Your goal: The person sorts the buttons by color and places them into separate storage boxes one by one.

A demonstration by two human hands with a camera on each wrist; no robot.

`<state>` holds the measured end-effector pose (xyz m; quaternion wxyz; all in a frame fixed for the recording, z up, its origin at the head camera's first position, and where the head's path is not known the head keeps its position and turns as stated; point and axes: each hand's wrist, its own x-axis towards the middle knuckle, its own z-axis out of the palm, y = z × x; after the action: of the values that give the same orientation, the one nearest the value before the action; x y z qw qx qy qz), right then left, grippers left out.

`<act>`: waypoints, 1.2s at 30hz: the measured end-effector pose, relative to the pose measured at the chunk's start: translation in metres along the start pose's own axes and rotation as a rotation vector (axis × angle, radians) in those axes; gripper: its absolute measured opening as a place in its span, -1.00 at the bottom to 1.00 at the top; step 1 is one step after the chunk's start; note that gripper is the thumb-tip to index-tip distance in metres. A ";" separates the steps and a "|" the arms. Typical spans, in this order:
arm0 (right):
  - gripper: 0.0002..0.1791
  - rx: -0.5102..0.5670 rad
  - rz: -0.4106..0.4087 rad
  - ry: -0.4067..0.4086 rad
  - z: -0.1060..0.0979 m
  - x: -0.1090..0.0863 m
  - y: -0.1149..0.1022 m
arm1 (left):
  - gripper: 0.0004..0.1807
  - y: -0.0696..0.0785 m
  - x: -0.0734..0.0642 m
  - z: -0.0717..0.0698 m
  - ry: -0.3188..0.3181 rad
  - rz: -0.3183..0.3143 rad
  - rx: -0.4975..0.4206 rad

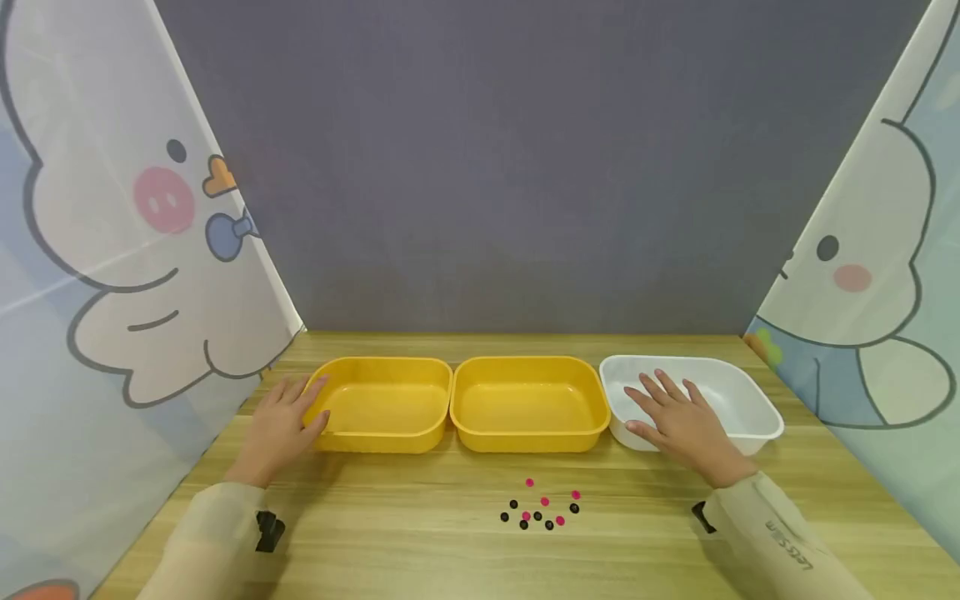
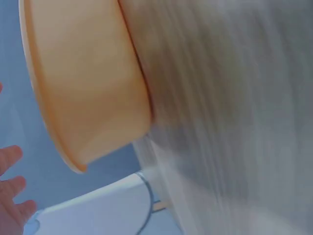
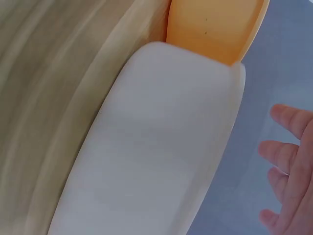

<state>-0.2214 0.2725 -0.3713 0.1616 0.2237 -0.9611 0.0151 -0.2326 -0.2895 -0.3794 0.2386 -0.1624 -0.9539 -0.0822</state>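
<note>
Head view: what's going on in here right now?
A person's left hand is by the outer end of the left yellow tray, and the right hand is over the white tray. Neither hand grips anything. The middle yellow tray sits between those two trays, and small black pieces and pink pieces lie scattered on the wooden table in front of it.

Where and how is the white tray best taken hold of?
Probably by the raised rim at the right end of the white tray, coming from the right with the right hand: that end has no tray beside it, while the left end sits close to the middle yellow tray.
</note>
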 end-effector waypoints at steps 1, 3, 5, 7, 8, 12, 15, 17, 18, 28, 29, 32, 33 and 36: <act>-0.32 0.009 -0.009 0.010 0.001 0.000 -0.001 | -0.42 -0.001 -0.002 0.000 -0.007 -0.007 -0.002; -0.34 0.027 -0.029 0.032 0.002 0.000 -0.003 | -0.42 -0.003 -0.004 0.000 -0.019 -0.007 0.014; -0.35 0.052 -0.049 0.045 0.004 0.001 -0.004 | -0.42 -0.002 -0.005 -0.002 -0.044 0.003 0.038; -0.37 0.075 -0.071 0.057 0.006 0.001 -0.005 | -0.41 0.000 -0.002 -0.006 -0.063 0.034 0.068; -0.37 0.089 -0.081 0.060 0.007 0.001 -0.006 | -0.41 0.001 0.000 -0.009 -0.072 0.051 0.082; -0.40 0.125 -0.121 0.088 0.007 0.002 -0.010 | -0.41 0.005 0.006 -0.016 -0.118 0.086 0.106; -0.40 0.150 -0.148 0.101 0.006 0.001 -0.013 | -0.41 0.005 0.007 -0.018 -0.147 0.098 0.121; -0.41 0.155 -0.163 0.100 0.005 0.000 -0.014 | -0.40 0.005 0.005 -0.018 -0.164 0.095 0.123; -0.42 0.156 -0.170 0.095 0.005 0.000 -0.015 | -0.40 0.005 0.004 -0.018 -0.171 0.088 0.118; -0.48 0.270 -0.241 0.008 0.004 0.001 -0.024 | -0.45 0.007 -0.006 -0.003 -0.158 0.083 0.032; -0.48 0.273 -0.265 0.018 0.004 0.001 -0.025 | -0.46 0.007 -0.006 -0.002 -0.157 0.070 -0.003; -0.46 0.283 -0.322 0.057 0.009 0.003 -0.027 | -0.46 0.007 -0.006 -0.002 -0.143 0.021 -0.126; -0.45 0.285 -0.331 0.062 0.010 0.003 -0.027 | -0.47 0.006 -0.006 -0.002 -0.138 0.003 -0.171; -0.43 0.292 -0.338 0.066 0.013 0.003 -0.030 | -0.49 0.004 -0.006 -0.004 -0.118 -0.065 -0.325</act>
<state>-0.2147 0.2435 -0.3845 0.1590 0.4017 -0.8918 0.1343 -0.2245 -0.2882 -0.3788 0.1501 -0.1726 -0.9451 -0.2334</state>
